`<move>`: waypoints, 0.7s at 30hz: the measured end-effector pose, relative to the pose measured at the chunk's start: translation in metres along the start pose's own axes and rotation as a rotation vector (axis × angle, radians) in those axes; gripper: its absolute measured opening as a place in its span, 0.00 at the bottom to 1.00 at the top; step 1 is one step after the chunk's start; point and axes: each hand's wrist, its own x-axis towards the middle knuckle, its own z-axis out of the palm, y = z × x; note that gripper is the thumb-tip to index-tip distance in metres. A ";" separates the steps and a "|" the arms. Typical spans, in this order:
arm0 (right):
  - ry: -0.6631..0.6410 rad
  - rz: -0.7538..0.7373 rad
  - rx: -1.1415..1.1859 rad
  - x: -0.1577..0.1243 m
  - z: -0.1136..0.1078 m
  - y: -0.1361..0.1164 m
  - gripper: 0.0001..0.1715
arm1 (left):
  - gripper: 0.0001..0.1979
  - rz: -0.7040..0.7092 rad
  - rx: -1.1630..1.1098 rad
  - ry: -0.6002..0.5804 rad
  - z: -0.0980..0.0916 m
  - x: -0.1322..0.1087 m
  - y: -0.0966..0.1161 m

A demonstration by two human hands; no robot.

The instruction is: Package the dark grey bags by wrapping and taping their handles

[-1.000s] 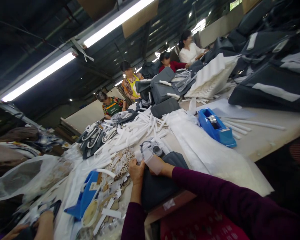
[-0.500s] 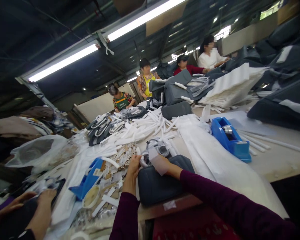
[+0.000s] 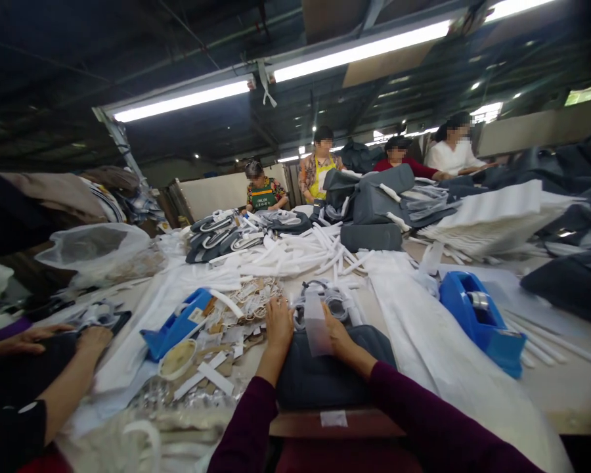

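Observation:
A dark grey bag (image 3: 329,381) lies in front of me at the table's front edge, its coiled straps (image 3: 342,303) wrapped in clear plastic at its far end. My right hand (image 3: 342,335) is closed on a translucent plastic strip (image 3: 316,328), which stands over the straps and the bag's far edge. My left hand (image 3: 279,325) is closed at the far left corner of the bag, its fingers bent around the edge. The fingers cover whatever part lies under them.
Blue tape dispensers stand at left (image 3: 177,325) and right (image 3: 482,322). Loose tags and strings (image 3: 251,295), a tape roll (image 3: 177,359) and white foam tubes (image 3: 285,253) cover the table. A co-worker's hands (image 3: 91,338) rest on another dark bag at left. Several people work across the table.
My view has levelled and turned left. My left hand has moved in over the bag's corner, covering the white tube it touched. The strip in my right hand now hangs more upright.

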 end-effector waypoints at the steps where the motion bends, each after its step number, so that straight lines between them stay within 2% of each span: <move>1: 0.011 0.010 0.044 0.000 0.001 0.001 0.25 | 0.19 0.064 0.064 0.010 0.003 -0.004 0.002; 4: 0.037 0.073 0.153 0.000 0.003 0.004 0.20 | 0.23 0.310 0.268 -0.079 0.019 -0.019 0.001; 6: 0.036 0.115 0.166 0.000 0.002 0.004 0.18 | 0.24 0.379 0.320 -0.153 0.030 -0.028 -0.004; 8: 0.058 0.169 0.163 -0.001 -0.002 0.000 0.18 | 0.25 0.368 0.320 -0.177 0.037 -0.032 -0.011; 11: 0.214 0.248 0.154 0.002 -0.014 -0.013 0.27 | 0.26 0.342 0.310 -0.173 0.040 -0.033 -0.020; 13: 0.258 0.204 0.106 0.006 -0.022 -0.024 0.35 | 0.26 0.331 0.309 -0.167 0.041 -0.030 -0.026; 14: 0.229 0.148 0.070 0.009 -0.026 -0.029 0.37 | 0.26 0.326 0.315 -0.164 0.041 -0.029 -0.027; 17: 0.102 0.014 0.011 0.015 -0.036 -0.036 0.31 | 0.26 0.326 0.332 -0.164 0.041 -0.027 -0.027; 21: 0.144 0.123 0.075 0.015 -0.045 -0.032 0.24 | 0.22 0.404 0.378 -0.193 0.039 -0.027 -0.017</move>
